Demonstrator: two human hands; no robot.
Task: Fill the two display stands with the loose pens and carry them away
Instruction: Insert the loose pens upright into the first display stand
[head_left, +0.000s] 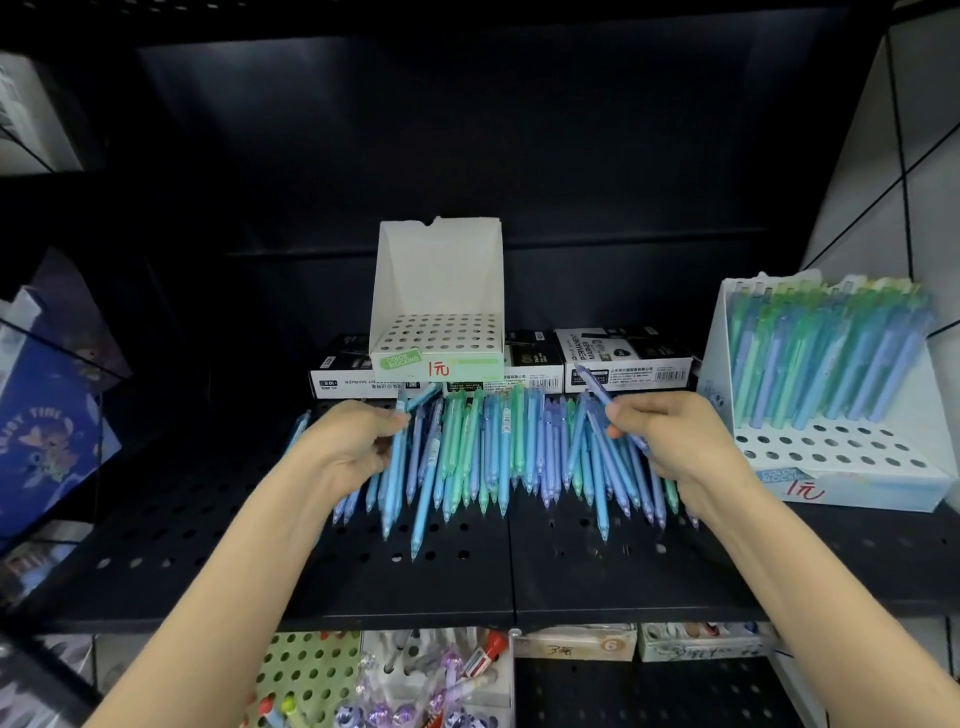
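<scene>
A black perforated shelf (519, 571) fills the middle of the view, and both bare forearms reach up over its front edge from below, angled slightly inward, with the hands at the two ends of the pen pile. The second stand (724, 374), white with a hole-punched base, sits at the right end of the shelf just beside the right hand; its back rows hold standing pens (831, 353) in blue, green and violet, while the front rows of holes are bare. The empty stand (439, 291), also white and perforated, rests farther back between the two hands on top of flat marker boxes (623, 358) lined along the rear. The loose pens (498, 452) lie in a broad band in front of those boxes, mostly parallel with tips toward the shelf's front edge, stretching from one hand to the other. The left hand (353, 447) lies palm-inward at the pile's left end, fingers curled and thumb pressed against a light blue pen (397, 467) that it grips near the top. The right hand (670, 436) is over the pile's right end, pinching a violet-blue pen (602, 392) between thumb and fingers, the pen tilted up and to the left over the edge of a marker box.
</scene>
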